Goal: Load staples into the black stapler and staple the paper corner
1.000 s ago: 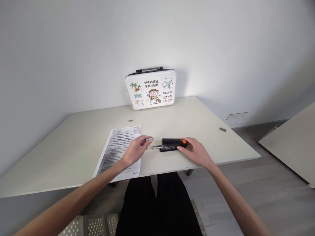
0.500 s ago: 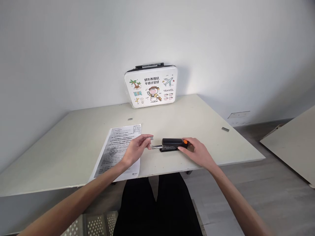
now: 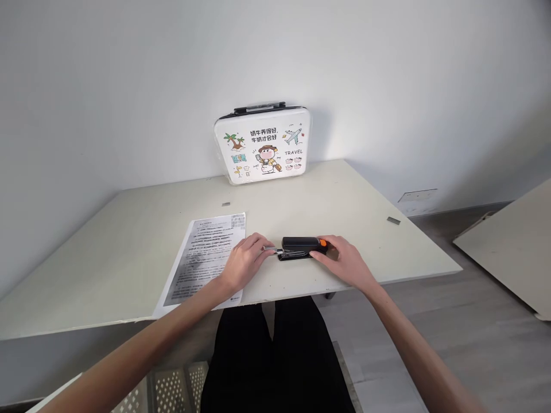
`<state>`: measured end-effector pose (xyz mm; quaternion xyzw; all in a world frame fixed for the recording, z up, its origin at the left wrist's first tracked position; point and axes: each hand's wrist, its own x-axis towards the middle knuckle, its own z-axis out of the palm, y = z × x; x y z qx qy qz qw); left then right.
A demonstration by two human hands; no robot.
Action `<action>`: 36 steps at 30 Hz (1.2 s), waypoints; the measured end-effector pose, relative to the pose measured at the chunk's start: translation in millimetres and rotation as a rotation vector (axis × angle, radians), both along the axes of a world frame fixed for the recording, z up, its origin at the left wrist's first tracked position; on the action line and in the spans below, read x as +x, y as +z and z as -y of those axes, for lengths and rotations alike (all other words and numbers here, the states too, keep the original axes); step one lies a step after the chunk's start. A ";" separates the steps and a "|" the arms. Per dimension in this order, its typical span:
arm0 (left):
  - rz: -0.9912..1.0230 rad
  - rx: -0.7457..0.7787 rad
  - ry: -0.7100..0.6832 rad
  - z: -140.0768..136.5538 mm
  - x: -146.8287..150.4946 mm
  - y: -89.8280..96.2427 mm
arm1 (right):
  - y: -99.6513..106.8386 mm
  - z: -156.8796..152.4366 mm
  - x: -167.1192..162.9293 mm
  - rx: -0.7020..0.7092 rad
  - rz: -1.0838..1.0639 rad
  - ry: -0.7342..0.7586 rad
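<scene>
On a pale tabletop (image 3: 107, 246), with clock directions read from the black stapler (image 3: 297, 243), perforated baskets (image 3: 169, 390) sit below the near edge at between seven and eight o'clock. A printed sheet (image 3: 206, 249) lies flat at nine o'clock, with a small grey strip (image 3: 226, 204) beyond its top edge at ten. In front of the sheet's right edge, the person's left hand (image 3: 246, 261) pinches a slim metal piece (image 3: 275, 250) at the stapler's front end (whether loose or part of the stapler, one cannot tell). A white travel case (image 3: 245, 172) printed with cartoons stands against the wall at eleven. The stapler lies near the table's front edge, its orange-marked end at three o'clock, where the right hand (image 3: 342, 261) grips it between thumb and fingers. Farther out, a second grey strip (image 3: 393, 220) rests near the table's right side, between two and three; a wall plate (image 3: 417, 195) shows at two, and a pale panel (image 3: 508, 246) at three.
</scene>
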<state>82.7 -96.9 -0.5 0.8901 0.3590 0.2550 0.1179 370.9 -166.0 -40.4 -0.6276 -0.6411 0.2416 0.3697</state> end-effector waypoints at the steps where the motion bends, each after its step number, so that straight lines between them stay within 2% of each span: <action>1: -0.014 -0.001 0.008 -0.6 1.3 -1.5 | 0.5 0.1 -0.1 -0.004 -0.001 -0.001; 16: -0.011 -0.053 0.011 0.6 -0.1 -6.4 | -1.7 -1.1 1.7 -0.003 0.012 -0.006; 25: 0.035 -0.135 0.035 1.8 1.8 -9.3 | -2.5 -1.3 0.9 0.007 0.015 0.000; 36: -0.017 -0.061 0.013 0.4 3.8 -8.1 | -1.5 -2.1 0.6 0.008 0.041 -0.008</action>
